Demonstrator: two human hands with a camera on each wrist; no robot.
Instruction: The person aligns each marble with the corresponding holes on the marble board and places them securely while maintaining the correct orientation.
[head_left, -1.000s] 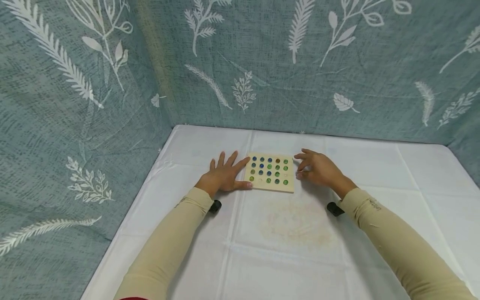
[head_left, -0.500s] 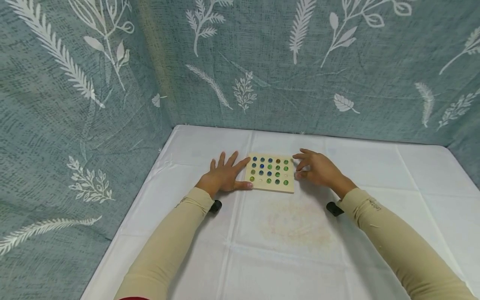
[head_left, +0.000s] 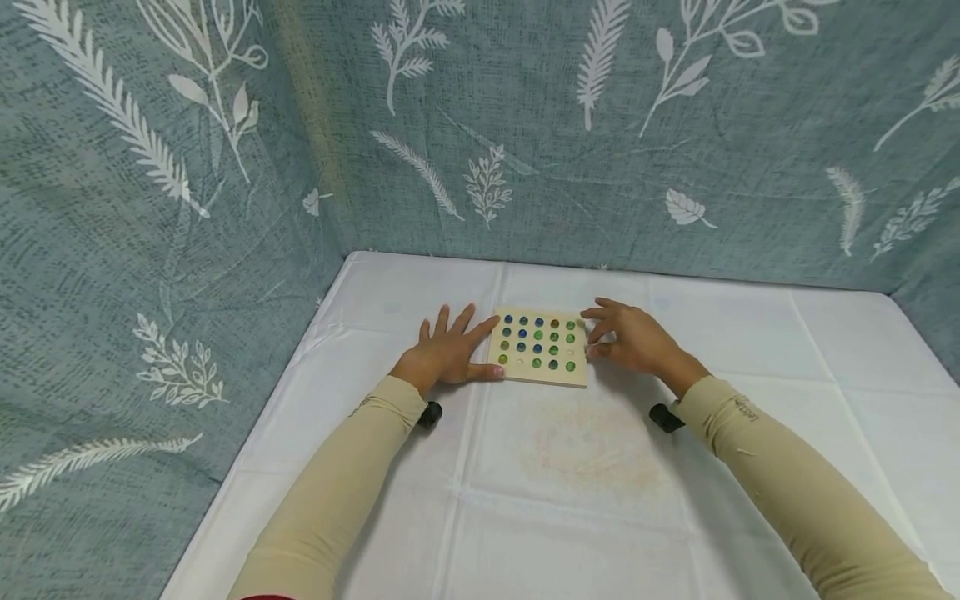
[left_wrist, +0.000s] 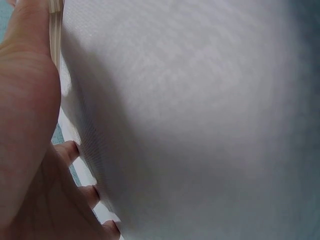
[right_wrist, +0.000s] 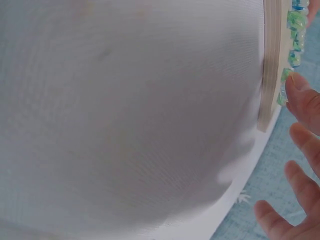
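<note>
A pale wooden board (head_left: 543,376) lies on the white cloth, with rows of blue, green and amber glass marbles (head_left: 522,333) set in it. Two of its hollows show bare wood. My left hand (head_left: 448,350) is spread flat at the board's left side, thumb at the near corner and index finger at the far one. Close by the right side is my right hand (head_left: 633,337), its fingers loosely bent. In the right wrist view the right thumb (right_wrist: 302,97) overlaps the end of the marble row (right_wrist: 296,25), while the other fingers stand apart.
White cloth (head_left: 570,517) with fold lines and a faint brown stain covers the table. Small black cylinders (head_left: 430,414) sit beneath both wrists. Blue-green leaf-patterned fabric (head_left: 555,183) hangs behind and to the left.
My right hand has shifted slightly left, its fingertips closer to the board's right edge. The left hand and the marbles hold their places.
</note>
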